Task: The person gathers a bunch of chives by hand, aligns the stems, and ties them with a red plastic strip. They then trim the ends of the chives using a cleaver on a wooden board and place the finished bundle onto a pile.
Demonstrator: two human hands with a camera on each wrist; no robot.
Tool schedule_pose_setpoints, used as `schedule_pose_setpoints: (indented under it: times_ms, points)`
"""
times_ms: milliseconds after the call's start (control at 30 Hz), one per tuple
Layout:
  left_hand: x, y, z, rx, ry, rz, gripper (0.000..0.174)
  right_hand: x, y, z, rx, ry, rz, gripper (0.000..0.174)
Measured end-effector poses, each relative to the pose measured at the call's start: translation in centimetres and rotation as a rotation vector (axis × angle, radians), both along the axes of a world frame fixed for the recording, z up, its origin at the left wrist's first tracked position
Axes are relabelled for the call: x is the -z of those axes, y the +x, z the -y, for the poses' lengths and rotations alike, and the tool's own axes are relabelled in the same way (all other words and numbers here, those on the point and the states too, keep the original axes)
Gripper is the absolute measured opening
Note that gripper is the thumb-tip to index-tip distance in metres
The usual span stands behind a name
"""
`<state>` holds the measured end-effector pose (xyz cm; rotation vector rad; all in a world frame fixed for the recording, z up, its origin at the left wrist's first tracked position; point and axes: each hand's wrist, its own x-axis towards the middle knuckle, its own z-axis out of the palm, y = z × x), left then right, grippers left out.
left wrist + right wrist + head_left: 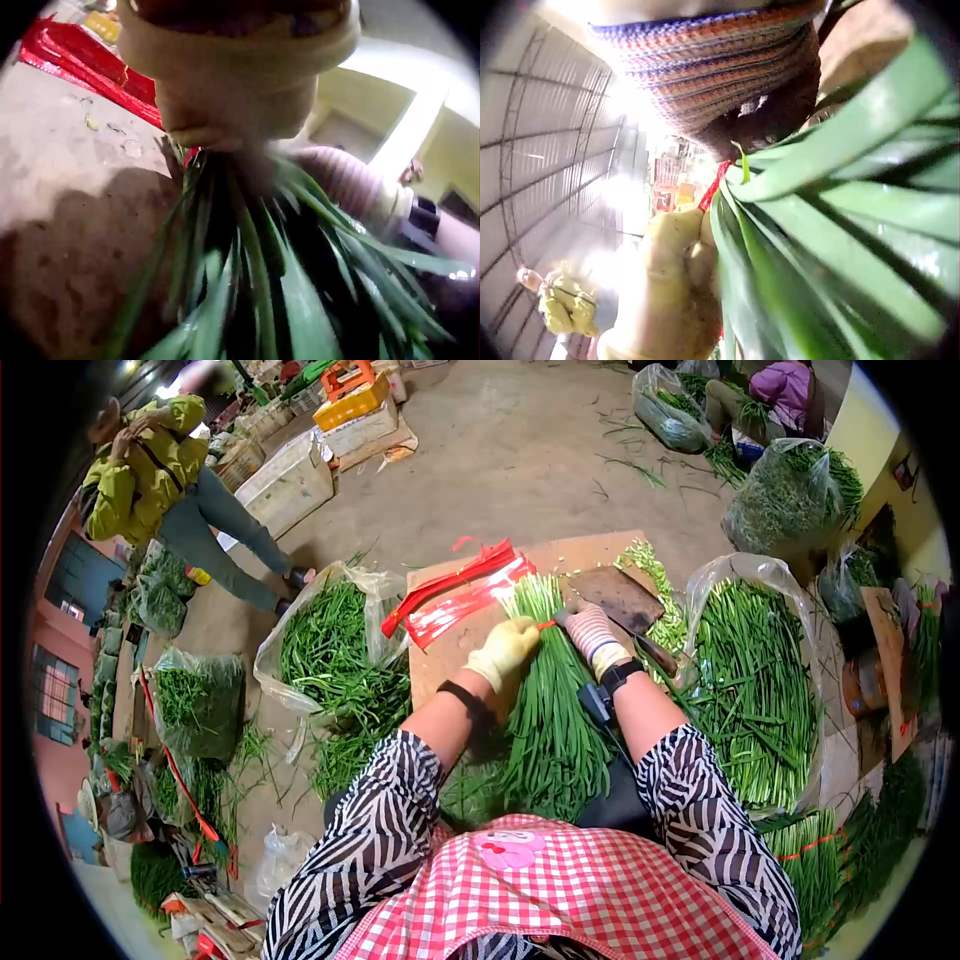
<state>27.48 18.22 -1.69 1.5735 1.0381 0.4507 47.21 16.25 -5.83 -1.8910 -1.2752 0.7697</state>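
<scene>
Centrally, a long, thick bundle of flat green leaves with pale whitish stem ends (pixel 556 710) lies before a seated person, seen from the head camera. Its long axis runs away from the body, almost straight up the view with a slight lean — the pale ends point outward, while the green tips fan back towards the lap. The stem end rests over a flat brown tabletop (pixel 436 672); the leaves spill past its near edge.

The bundle sits between the two hands, touched on both sides near its pale end. On its left, the left hand in a cream-yellow glove (pixel 504 651) has its fingers curled in, pinching a thin red strip (pixel 714 186). On its right, the right hand in a striped knitted glove with dark fingertips (pixel 593 637) also bends its fingers closed on that strip, which crosses the stems — how tightly, I cannot tell.

Just beyond the left hand lie shiny red plastic strips (pixel 455 581). Beyond the right hand is a dark flat slab (pixel 622 596). Clear plastic bags of loose green leaves stand either side: left bag (pixel 335 640), right bag (pixel 755 680).
</scene>
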Motion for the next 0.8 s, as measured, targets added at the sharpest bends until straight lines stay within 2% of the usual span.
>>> schedule_pose_setpoints:
  times_ms: [33, 67, 100, 167, 200, 300, 367, 400, 467, 500, 533, 567, 600, 633, 667, 700, 733, 767, 800]
  points:
    - [-1.7, 0.0, 1.2, 0.014, 0.04, -0.027, 0.018, -2.5, -0.2, 0.8, -0.031, -0.007, 0.045, 0.04]
    - [0.6, -0.5, -0.2, 0.152, 0.624, -0.171, 0.017, -4.4, -0.4, 0.9, -0.08, -0.054, 0.201, 0.04]
    - [0.6, -0.2, -0.2, 0.184, 0.698, -0.209, 0.019, -6.3, -0.8, 0.1, -0.139, -0.089, 0.365, 0.04]
    - [-2.3, 0.9, 0.1, 0.378, 0.867, -0.51, 0.016, -8.2, -0.6, -1.7, -0.367, -0.133, 0.517, 0.038]
    - [-0.3, 2.0, -1.2, 0.427, 0.957, -0.575, 0.017, -8.7, -0.3, -2.9, -0.488, -0.175, 0.529, 0.038]
    - [-0.7, 3.4, -1.7, 0.639, 1.174, -0.675, 0.019, -10.0, 0.9, -6.0, -0.815, -0.175, 0.57, 0.032]
    - [-0.9, 4.1, -1.9, 0.539, 1.049, -0.483, 0.021, -10.9, 1.2, -6.9, -0.858, -0.32, 0.44, 0.026]
    - [-1.1, 4.1, -2.0, 0.637, 1.164, -0.474, 0.022, -11.3, 0.8, -7.4, -0.885, -0.358, 0.451, 0.025]
    - [-1.1, 4.5, -2.1, 0.626, 1.156, -0.58, 0.022, -11.6, 0.0, -8.5, -0.93, -0.452, 0.459, 0.023]
    - [-0.9, 4.8, -2.1, 0.627, 1.148, -0.631, 0.022, -12.4, -0.8, -8.5, -0.893, -0.618, 0.397, 0.026]
    - [-1.9, 4.7, -1.6, 0.654, 1.165, -0.651, 0.023, -12.1, -0.7, -8.6, -0.896, -0.568, 0.41, 0.026]
    - [-3.0, 4.7, -1.4, 0.65, 1.044, -0.654, 0.024, -11.6, -0.8, -8.5, -0.898, -0.519, 0.419, 0.026]
    - [-2.8, 4.4, -1.3, 0.6, 1.05, -0.611, 0.024, -12.8, -1.1, -8.1, -0.814, -0.658, 0.309, 0.023]
    - [-2.7, 4.4, -1.6, 0.546, 1.06, -0.564, 0.025, -12.1, -0.4, -7.9, -0.768, -0.602, 0.123, 0.023]
    - [-2.5, 4.3, -1.8, 0.534, 0.865, -0.546, 0.026, -11.1, 0.7, -7.3, -0.716, -0.545, -0.061, 0.024]
    - [-0.7, 3.9, -2.5, 0.662, 1.21, -0.589, 0.026, -10.2, 1.5, -6.2, -0.657, -0.492, -0.245, 0.024]
    - [-1.8, 4.0, -2.3, 0.628, 0.978, -0.599, 0.025, -12.1, 2.1, -4.7, -0.617, -0.409, -0.205, 0.027]
    - [-3.2, 4.4, -2.8, 0.592, 0.752, -0.606, 0.024, -13.8, 2.3, -2.7, -0.442, -0.337, -0.125, 0.029]
    - [-5.4, 4.2, -3.2, 0.689, 0.799, -0.704, 0.023, -13.4, 3.5, -1.9, -0.433, -0.314, -0.052, 0.03]
